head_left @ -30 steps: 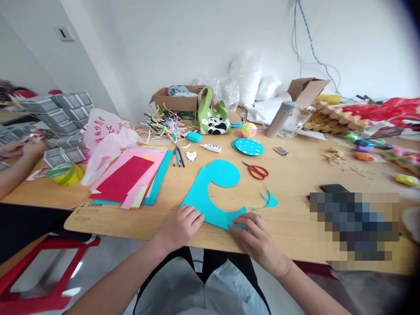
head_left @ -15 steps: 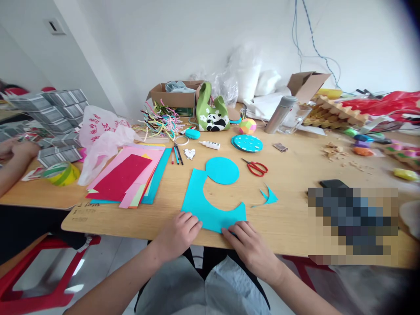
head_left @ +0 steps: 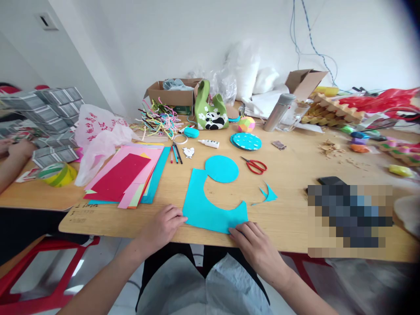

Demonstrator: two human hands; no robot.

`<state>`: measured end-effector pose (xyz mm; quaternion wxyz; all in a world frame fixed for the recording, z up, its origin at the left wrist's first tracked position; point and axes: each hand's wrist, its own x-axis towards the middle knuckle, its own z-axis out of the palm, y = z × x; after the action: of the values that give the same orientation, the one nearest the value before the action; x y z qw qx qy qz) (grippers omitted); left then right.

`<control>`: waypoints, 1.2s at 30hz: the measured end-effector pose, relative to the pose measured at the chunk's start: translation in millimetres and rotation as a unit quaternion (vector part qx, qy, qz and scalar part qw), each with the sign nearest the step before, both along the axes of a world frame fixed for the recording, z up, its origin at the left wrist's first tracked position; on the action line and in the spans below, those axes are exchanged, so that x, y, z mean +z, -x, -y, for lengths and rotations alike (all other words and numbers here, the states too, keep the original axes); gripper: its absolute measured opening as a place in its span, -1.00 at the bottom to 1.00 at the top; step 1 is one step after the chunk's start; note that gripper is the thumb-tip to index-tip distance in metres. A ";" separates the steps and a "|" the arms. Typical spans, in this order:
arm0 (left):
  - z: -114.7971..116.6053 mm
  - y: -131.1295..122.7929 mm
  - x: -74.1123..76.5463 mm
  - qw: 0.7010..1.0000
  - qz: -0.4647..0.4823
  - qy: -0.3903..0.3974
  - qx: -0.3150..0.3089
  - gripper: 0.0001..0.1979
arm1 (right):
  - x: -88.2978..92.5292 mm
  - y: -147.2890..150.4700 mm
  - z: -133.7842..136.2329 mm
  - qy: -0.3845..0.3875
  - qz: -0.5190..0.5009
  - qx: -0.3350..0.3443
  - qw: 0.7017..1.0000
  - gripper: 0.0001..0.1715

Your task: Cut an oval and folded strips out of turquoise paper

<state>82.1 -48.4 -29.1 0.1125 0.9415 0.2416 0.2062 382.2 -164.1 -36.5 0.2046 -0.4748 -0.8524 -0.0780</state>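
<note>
Right hand (head_left: 257, 241) covering corner of blue sheet (head_left: 210, 212); dark items (head_left: 352, 214) blurring into mosaic; left edge cutting off co-worker's arm (head_left: 15, 164).

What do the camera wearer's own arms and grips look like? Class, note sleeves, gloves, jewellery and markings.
Both the left grip and the right grip are bare human hands, without gloves. The left forearm and right forearm show no sleeve within the frame. No ring, watch or marking can be made out. Wrinkled pale grey cloth is worn at the lap.
</note>
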 end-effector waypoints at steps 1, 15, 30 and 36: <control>-1.4 0.0 -0.2 1.000 0.010 0.025 0.002 -0.79 | -0.2 0.0 0.6 0.003 -0.002 -0.005 1.000 -0.72; -17.6 -11.8 8.2 0.961 0.023 0.245 0.127 -0.87 | 7.3 6.1 -11.0 0.137 -0.139 -0.110 0.975 -0.74; -24.6 -22.7 9.5 0.966 -0.030 0.161 0.198 -0.87 | 11.4 -20.5 -28.4 0.253 -0.186 -0.213 0.925 -0.73; -26.0 -23.0 11.4 0.955 -0.032 0.167 0.242 -0.82 | 14.7 -24.6 -33.3 0.317 -0.190 -0.241 0.898 -0.74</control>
<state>105.2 -22.4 -17.7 0.2067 0.8287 0.4968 0.1540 406.8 -130.8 -21.7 0.1769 -0.7109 -0.6366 0.2411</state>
